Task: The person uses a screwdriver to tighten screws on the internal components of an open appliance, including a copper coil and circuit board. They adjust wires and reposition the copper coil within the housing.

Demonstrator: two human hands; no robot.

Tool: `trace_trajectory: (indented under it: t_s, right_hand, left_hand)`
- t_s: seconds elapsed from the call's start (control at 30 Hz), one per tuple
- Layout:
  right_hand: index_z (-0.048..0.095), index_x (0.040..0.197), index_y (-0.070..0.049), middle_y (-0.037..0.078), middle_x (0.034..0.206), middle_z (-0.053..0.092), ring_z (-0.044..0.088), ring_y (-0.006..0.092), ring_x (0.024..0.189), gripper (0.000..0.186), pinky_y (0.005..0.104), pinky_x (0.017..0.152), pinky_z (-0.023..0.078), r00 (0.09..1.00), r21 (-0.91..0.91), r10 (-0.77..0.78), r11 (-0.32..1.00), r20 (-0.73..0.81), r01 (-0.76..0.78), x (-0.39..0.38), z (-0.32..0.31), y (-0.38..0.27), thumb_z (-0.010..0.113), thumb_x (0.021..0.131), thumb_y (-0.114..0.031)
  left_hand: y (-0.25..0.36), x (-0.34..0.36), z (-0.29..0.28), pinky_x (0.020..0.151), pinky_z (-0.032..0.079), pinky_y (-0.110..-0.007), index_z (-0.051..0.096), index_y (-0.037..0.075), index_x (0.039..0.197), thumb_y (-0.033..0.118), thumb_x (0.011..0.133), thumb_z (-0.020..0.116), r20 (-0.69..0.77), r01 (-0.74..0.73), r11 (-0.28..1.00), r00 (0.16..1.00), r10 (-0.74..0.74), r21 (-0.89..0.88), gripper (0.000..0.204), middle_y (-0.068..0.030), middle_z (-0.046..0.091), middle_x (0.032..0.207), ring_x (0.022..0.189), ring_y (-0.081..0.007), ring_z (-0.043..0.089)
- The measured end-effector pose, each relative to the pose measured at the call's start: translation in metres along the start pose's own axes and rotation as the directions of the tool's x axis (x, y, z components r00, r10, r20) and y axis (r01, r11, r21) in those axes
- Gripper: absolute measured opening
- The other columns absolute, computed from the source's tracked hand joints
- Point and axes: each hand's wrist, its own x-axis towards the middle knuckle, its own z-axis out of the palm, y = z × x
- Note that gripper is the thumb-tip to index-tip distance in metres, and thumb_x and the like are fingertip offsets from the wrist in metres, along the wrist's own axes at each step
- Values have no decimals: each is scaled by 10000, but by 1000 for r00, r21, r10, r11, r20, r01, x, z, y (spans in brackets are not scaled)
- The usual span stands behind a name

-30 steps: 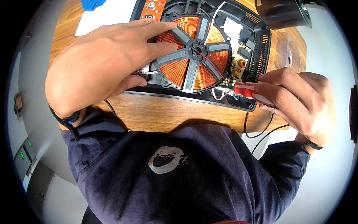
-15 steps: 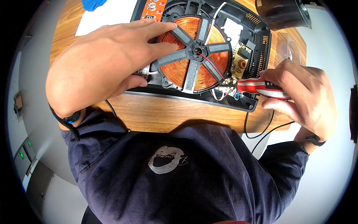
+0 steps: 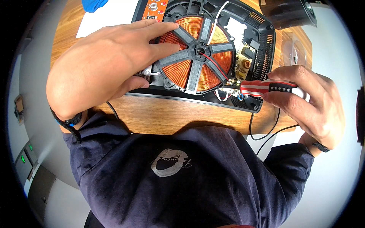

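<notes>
My left hand [image 3: 110,62] rests with its fingers apart on the left side of a round copper induction coil [image 3: 208,79]; the fingertips touch the coil and its black spoked frame. The coil sits in the opened black housing of an induction cooker [image 3: 180,95]. In my right hand [image 3: 315,100] is a screwdriver [image 3: 254,88] with a red, white and black handle, gripped between thumb and fingers. It lies nearly level, pointing left over the housing's near right corner. Its tip is among wires and parts at the coil's lower right edge, where the exact contact cannot be made out.
A circuit board [image 3: 243,70] with components lies right of the coil, and an orange control board [image 3: 156,9] at upper left. A black cylindrical container [image 3: 287,13] stands at the far right beside a clear plastic piece [image 3: 292,49]. Black cables [image 3: 253,133] hang off the wooden table's front edge [image 3: 159,117].
My right hand has shifted its fingers on the screwdriver handle, which now shows more of its black starred band. My left hand stays on the coil.
</notes>
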Motion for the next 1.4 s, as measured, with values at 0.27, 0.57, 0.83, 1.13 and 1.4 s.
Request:
trace_trajectory:
  t_s: [0.27, 0.57, 0.83, 1.13, 1.4]
  right_hand:
    - [801, 1268, -26, 167, 1218, 792, 857, 360, 1025, 409, 444, 819, 716, 987, 90, 158, 983, 16, -159, -4, 8, -8, 846, 998, -330]
    - [777, 1344, -45, 128, 1082, 769, 815, 328, 876, 562, 471, 725, 630, 956, 36, 283, 957, 72, -286, -15, 12, -1, 775, 1015, -501]
    - [831, 1323, -88, 99, 986, 698, 763, 295, 791, 454, 464, 666, 591, 976, 17, 205, 978, 76, -207, -17, 6, -6, 793, 1023, -427]
    - [830, 1266, -45, 91, 940, 659, 744, 292, 773, 561, 463, 672, 587, 980, 89, 178, 978, 95, -186, -25, 15, 5, 871, 964, -516]
    - [805, 1198, -24, 107, 1030, 728, 807, 298, 855, 447, 437, 687, 642, 981, 88, 186, 978, 58, -190, -21, 20, 6, 871, 976, -405]
  left_hand:
    - [1, -2, 0, 1309, 528, -492, 646, 180, 1680, 43, 752, 1009, -2, -11, 1000, 1000, 11, 28, 1006, -116, 475, 1854, 1612, -397, 563]
    - [1, 0, 0, 1307, 529, -490, 633, 176, 1687, 47, 750, 1011, 5, -10, 1000, 1000, 10, 21, 1019, -123, 478, 1849, 1606, -399, 566]
    - [7, -1, -6, 1334, 512, -497, 612, 186, 1709, 59, 747, 1011, 45, 5, 1000, 999, -6, 19, 1049, -130, 457, 1864, 1632, -417, 539]
    - [11, 3, -7, 1349, 504, -511, 631, 169, 1690, 63, 736, 1013, 50, 24, 998, 998, -27, 50, 1034, -133, 446, 1871, 1649, -430, 518]
    - [13, 1, -7, 1357, 505, -510, 639, 171, 1686, 52, 715, 1017, 46, 36, 997, 998, -39, 64, 1049, -118, 438, 1879, 1650, -426, 517]
